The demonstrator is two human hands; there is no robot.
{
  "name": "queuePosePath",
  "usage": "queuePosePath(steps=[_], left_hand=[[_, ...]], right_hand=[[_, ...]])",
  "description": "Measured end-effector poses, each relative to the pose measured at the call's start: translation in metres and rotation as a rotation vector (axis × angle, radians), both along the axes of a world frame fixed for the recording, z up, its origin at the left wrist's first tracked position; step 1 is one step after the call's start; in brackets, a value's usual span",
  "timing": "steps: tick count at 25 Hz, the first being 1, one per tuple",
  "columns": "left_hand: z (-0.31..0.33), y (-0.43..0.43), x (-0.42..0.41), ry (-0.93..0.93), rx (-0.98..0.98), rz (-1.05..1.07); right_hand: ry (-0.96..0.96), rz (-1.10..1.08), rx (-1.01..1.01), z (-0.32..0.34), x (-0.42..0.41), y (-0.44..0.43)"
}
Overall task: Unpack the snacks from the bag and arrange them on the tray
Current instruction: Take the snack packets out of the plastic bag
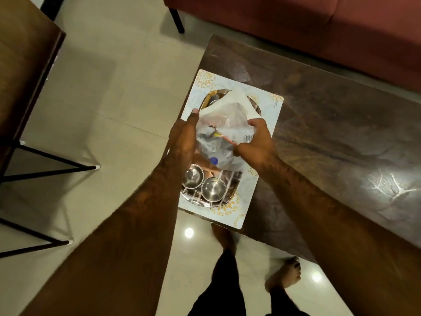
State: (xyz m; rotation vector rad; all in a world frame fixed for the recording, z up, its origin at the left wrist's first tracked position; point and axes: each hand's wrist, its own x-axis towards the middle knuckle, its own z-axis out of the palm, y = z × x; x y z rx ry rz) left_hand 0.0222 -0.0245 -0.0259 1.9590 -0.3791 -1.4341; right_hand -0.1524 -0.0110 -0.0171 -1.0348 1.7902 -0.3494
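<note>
A translucent white plastic bag (227, 117) with snack packets showing through sits over the tray (232, 195), which rests on a pale patterned mat (268, 115) at the table's left end. My left hand (184, 137) lies flat against the bag's left side, fingers extended. My right hand (257, 140) pinches the bag's right side. A blue cap (213, 160) shows through the bag's lower part. Two small steel bowls (213, 188) stand on the tray's near end. The tray's middle is hidden by the bag.
The dark wooden table (341, 144) stretches to the right. A red sofa (319, 30) stands behind it. A wooden chair with black legs (27, 87) is on the left. My bare feet (284, 274) stand on the tiled floor.
</note>
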Motion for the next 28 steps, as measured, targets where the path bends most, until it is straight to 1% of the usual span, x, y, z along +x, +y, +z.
queuePosePath(steps=[2, 4, 5, 7, 9, 10, 11, 13, 14, 16, 17, 19, 20, 21, 22, 23, 24, 25, 26, 28], left_hand=[[0.001, 0.0, 0.007, 0.044, 0.021, -0.058], [0.003, 0.001, 0.011, 0.068, 0.04, -0.2], [0.008, 0.002, 0.013, 0.115, 0.077, -0.264], [0.021, 0.001, 0.017, 0.257, 0.16, -0.385], [0.032, 0.001, 0.017, 0.314, 0.18, -0.442], [0.034, 0.002, 0.015, 0.291, 0.153, -0.43], [0.036, 0.003, 0.011, 0.224, 0.091, -0.391], [0.043, 0.007, 0.002, 0.056, -0.098, -0.281], [0.046, 0.01, -0.003, -0.036, -0.198, -0.256], [0.056, 0.016, -0.014, -0.197, -0.362, -0.251], [0.06, 0.019, -0.019, -0.245, -0.423, -0.26], [0.071, 0.022, -0.028, -0.266, -0.504, -0.341], [0.078, 0.024, -0.031, -0.214, -0.522, -0.4], [0.085, 0.025, -0.032, -0.08, -0.523, -0.433], [0.093, 0.025, -0.031, 0.125, -0.487, -0.392], [0.1, 0.024, -0.029, 0.33, -0.421, -0.302], [0.104, 0.022, -0.027, 0.434, -0.341, -0.217], [0.104, 0.018, -0.025, 0.398, -0.289, -0.185], [0.103, 0.013, -0.024, 0.266, -0.254, -0.209], [0.105, 0.008, -0.027, 0.044, -0.232, -0.338]], right_hand=[[-0.011, -0.037, -0.055, 0.006, -0.001, 0.001], [-0.02, -0.085, -0.102, 0.011, 0.0, 0.001], [-0.017, -0.087, -0.122, 0.013, 0.001, 0.0], [-0.021, -0.015, -0.151, 0.019, 0.0, -0.002], [-0.022, 0.157, -0.169, 0.028, -0.002, -0.001], [-0.003, 0.254, -0.18, 0.033, -0.003, -0.001], [0.027, 0.341, -0.191, 0.038, -0.003, 0.0], [0.087, 0.427, -0.211, 0.05, -0.001, 0.001], [0.092, 0.396, -0.214, 0.057, 0.002, 0.001], [0.017, 0.185, -0.204, 0.072, 0.012, -0.002], [-0.052, 0.087, -0.196, 0.08, 0.016, -0.005], [-0.199, -0.012, -0.152, 0.096, 0.022, -0.01], [-0.246, -0.031, -0.137, 0.102, 0.024, -0.011], [-0.262, -0.05, -0.139, 0.108, 0.024, -0.012], [-0.255, -0.081, -0.156, 0.111, 0.024, -0.013], [-0.24, -0.122, -0.182, 0.112, 0.022, -0.014], [-0.236, -0.163, -0.206, 0.114, 0.021, -0.014], [-0.244, -0.186, -0.228, 0.115, 0.02, -0.013], [-0.246, -0.181, -0.258, 0.116, 0.02, -0.011], [-0.217, -0.111, -0.334, 0.116, 0.021, -0.008]])
